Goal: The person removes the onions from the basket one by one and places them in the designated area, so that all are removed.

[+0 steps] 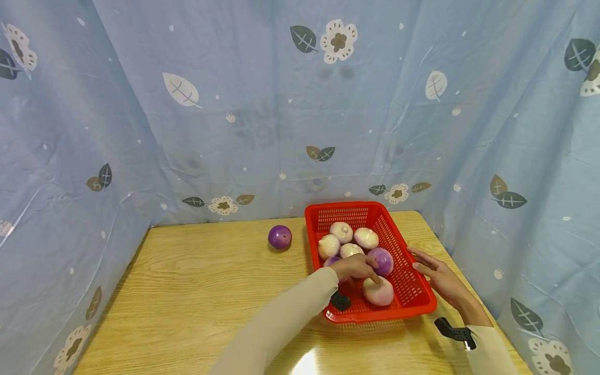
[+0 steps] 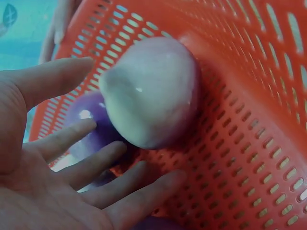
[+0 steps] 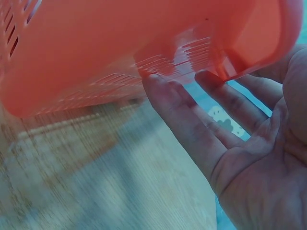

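Note:
A red plastic basket [image 1: 424,308] holds several purple-and-white turnips, glossy and round. My left hand [image 1: 356,266] is inside it, palm toward the basket's near part, with spread fingers close to a pale turnip [image 1: 377,291]. In the left wrist view that turnip [image 2: 151,96] lies just past the fingertips; whether they touch it I cannot tell. A purple turnip [image 1: 382,261] sits behind it. My right hand [image 1: 442,278] is at the basket's right side, fingers extended. In the right wrist view its fingertips [image 3: 156,86] reach the basket's outer wall [image 3: 96,52].
One purple turnip [image 1: 279,237] lies on the wooden table [image 1: 201,291], left of the basket. A blue patterned curtain [image 1: 262,114] surrounds the table at the back and both sides. A black wrist strap [image 1: 454,332] is on the right arm.

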A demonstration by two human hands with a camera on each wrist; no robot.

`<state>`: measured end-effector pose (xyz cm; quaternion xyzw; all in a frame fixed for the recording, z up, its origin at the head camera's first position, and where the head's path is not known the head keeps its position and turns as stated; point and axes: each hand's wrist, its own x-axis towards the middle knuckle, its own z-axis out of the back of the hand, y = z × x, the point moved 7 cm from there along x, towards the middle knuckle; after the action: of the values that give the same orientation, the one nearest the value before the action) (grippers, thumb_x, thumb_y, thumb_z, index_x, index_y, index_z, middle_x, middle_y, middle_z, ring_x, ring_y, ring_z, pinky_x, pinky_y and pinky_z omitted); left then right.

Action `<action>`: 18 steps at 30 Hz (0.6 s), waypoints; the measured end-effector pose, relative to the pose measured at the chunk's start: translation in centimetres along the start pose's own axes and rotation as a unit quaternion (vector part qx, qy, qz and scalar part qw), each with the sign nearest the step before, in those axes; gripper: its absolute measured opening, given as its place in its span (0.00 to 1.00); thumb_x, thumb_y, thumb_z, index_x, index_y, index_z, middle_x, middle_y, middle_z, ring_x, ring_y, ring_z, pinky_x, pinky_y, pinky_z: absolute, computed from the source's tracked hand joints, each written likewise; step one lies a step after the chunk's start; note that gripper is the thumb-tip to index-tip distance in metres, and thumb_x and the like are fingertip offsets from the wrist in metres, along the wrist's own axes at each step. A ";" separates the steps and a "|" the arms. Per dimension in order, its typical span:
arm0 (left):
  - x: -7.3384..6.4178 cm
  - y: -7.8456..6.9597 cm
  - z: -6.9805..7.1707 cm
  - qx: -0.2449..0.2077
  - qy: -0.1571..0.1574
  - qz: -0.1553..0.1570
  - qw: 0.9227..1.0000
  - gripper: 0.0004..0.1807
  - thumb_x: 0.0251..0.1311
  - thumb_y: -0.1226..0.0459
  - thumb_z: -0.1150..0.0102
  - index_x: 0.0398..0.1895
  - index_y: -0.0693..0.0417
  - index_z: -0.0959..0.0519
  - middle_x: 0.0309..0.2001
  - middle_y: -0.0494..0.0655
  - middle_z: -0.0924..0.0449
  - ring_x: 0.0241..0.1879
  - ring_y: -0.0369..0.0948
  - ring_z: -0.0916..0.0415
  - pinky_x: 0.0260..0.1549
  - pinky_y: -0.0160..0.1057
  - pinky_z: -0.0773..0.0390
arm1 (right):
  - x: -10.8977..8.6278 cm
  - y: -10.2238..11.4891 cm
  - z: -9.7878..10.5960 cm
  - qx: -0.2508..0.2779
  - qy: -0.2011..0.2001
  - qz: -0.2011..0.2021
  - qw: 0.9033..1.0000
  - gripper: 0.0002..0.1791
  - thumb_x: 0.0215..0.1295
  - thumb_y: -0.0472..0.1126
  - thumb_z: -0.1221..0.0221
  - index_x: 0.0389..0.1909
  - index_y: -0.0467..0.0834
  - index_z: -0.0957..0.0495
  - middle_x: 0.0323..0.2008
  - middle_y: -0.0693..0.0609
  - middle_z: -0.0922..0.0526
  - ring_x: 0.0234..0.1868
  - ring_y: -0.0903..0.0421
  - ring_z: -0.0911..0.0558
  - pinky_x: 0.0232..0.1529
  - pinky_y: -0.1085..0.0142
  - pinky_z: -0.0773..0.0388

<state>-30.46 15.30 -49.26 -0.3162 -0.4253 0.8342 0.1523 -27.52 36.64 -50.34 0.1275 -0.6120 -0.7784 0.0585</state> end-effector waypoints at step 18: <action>0.9 0.3 -1.4 -0.048 0.006 0.011 0.999 0.20 0.49 0.68 0.27 0.48 0.57 0.18 0.46 0.47 0.22 0.41 0.41 0.23 0.33 0.43 0.16 | 0.1 -0.2 0.1 0.001 0.004 0.004 1.000 0.32 0.77 0.44 0.53 0.77 0.41 0.50 0.56 0.74 0.26 0.52 0.69 0.20 0.48 0.62 0.16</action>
<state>-30.21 16.38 -50.47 -0.3328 -0.4605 0.8125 0.1303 -27.67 36.73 -50.56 0.1284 -0.6132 -0.7768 0.0643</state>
